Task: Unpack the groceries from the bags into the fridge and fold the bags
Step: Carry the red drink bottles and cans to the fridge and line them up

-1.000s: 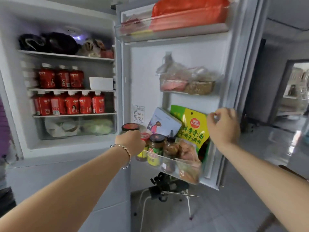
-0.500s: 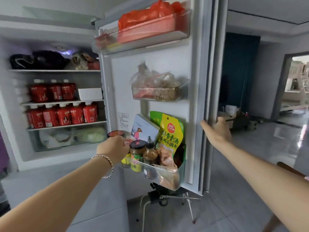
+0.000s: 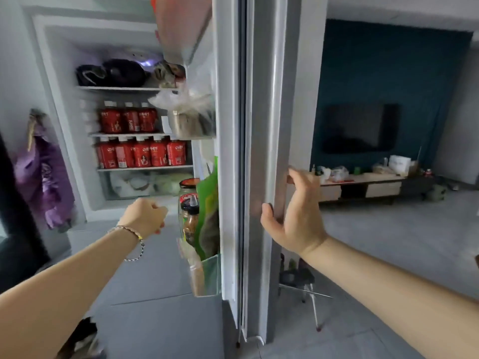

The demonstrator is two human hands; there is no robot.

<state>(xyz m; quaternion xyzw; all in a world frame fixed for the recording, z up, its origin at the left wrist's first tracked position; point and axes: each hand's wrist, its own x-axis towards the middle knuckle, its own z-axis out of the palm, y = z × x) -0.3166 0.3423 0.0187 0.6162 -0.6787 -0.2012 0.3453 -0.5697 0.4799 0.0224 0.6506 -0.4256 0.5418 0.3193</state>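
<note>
fridge door: grey door [image 3: 261,125], seen edge-on down the centre of the frame
right hand: right hand [image 3: 294,218] centre right, grips the door's outer edge; thumb [image 3: 267,209] on the near face, fingers hooked round the far side
left hand: left hand [image 3: 146,217] lower centre-left, just left of the lower door bin, fingers curled in, nothing seen in them; beaded bracelet [image 3: 134,238] on the wrist
lower door bin: clear plastic bin [image 3: 210,278] on the door's inner side, centre of the frame
jar: glass jar with red lid [image 3: 188,186] stands upright in that bin, apart from the left hand
bin neighbours: brown sauce bottle with black cap [image 3: 191,220] in front of the jar, green foil pouch [image 3: 208,200] to its right
middle door bin: crumpled clear plastic bag [image 3: 186,107], contents blurred
fridge interior: white compartment [image 3: 64,73], upper left; two shelves of red drink bottles [image 3: 141,154], dark bags [image 3: 121,72] on the top shelf
left edge: purple cloth [image 3: 49,182] hanging
right background: low wooden TV console [image 3: 363,185] against a dark teal wall
</note>
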